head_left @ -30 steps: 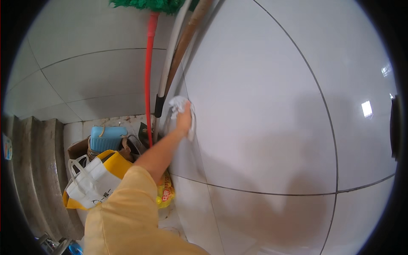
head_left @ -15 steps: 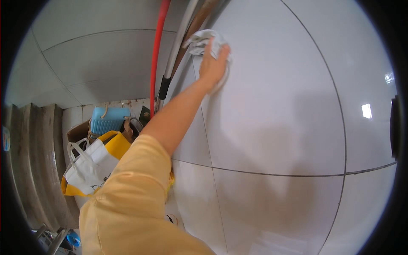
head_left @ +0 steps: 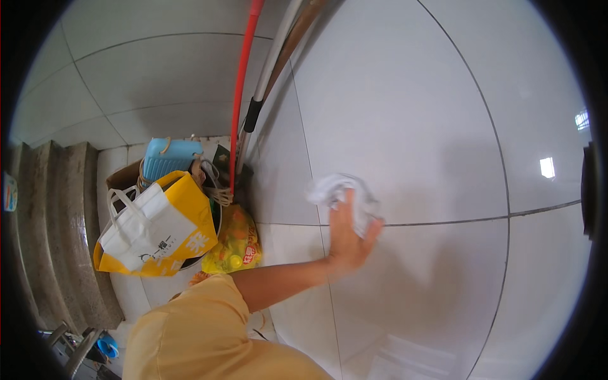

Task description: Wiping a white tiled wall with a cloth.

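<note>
White cloth (head_left: 342, 193) is the thing I work with, and it lies bunched against the glossy tiled wall (head_left: 443, 126), just above a horizontal grout line. But I go from the left side first. At the far left there are grey stone steps (head_left: 50, 215), rising along the edge of the view. Next to them, in the corner on the floor, stands a yellow and white shopping bag (head_left: 155, 231) with its handles up. Behind it is a light blue case (head_left: 170, 158) sitting in a brown cardboard box (head_left: 123, 177), and just beside the bag is a yellow plastic packet (head_left: 235, 240). I think these things are pushed into the corner so they stay out of the way. In the same corner lean long handles: a red pole (head_left: 242, 95) and a grey one with a black grip (head_left: 263, 95), resting against the wall so that they stand upright.

My arm in a yellow sleeve (head_left: 190, 329) reaches from below to the right. One hand (head_left: 347, 237) is pressed flat on the wall, the fingers stretched and only a little curled over the cloth, so the cloth is pinned between palm and tile and not really gripped. I cannot tell for certain which hand it is; the other hand is not seen.
</note>
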Available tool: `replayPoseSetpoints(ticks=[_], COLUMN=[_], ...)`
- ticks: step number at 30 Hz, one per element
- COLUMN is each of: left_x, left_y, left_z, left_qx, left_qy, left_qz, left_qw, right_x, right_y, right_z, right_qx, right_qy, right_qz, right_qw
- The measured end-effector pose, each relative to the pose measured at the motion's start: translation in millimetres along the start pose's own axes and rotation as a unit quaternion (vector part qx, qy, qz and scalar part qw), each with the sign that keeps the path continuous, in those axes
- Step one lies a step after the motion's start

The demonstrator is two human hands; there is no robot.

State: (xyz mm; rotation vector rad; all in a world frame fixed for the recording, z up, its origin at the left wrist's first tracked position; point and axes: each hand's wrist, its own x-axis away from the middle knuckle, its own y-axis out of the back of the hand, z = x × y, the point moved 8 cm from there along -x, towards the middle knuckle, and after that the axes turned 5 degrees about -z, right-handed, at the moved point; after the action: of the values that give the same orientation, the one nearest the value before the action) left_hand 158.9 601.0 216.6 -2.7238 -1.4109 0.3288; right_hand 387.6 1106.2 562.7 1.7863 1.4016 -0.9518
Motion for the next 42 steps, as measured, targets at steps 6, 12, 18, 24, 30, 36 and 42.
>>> replayPoseSetpoints(ticks=[6,12,18,24,30,36,42], left_x=[-40,-146,-111,68,170,102,-39], left_y=[-8,17,35,11,-29,-40,-19], left_z=[-82,-7,154,133,-41,-213,-183], left_qx=[-0.002,0.072,0.021,0.071,-0.002,-0.005,0.047], left_qy=[-0.066,0.046,0.266,0.252,0.019,-0.243,-0.069], left_qz=[0.044,-0.094,-0.154,-0.134,0.054,0.04,-0.055], left_qw=[0.997,0.992,0.951,0.956,0.998,0.969,0.995], right_x=[-29,-29,-29,-27,-27,-24,-22], right_y=[10,16,7,18,24,30,27], right_z=[52,59,62,57,64,61,62], right_qx=[-0.111,-0.086,-0.048,0.011,0.07,0.075,0.091], right_qy=[-0.021,-0.006,-0.016,-0.026,-0.032,-0.026,-0.017], right_qz=[-0.106,-0.095,-0.08,-0.103,-0.078,-0.075,-0.071], right_qw=[0.988,0.992,0.995,0.994,0.994,0.994,0.993])
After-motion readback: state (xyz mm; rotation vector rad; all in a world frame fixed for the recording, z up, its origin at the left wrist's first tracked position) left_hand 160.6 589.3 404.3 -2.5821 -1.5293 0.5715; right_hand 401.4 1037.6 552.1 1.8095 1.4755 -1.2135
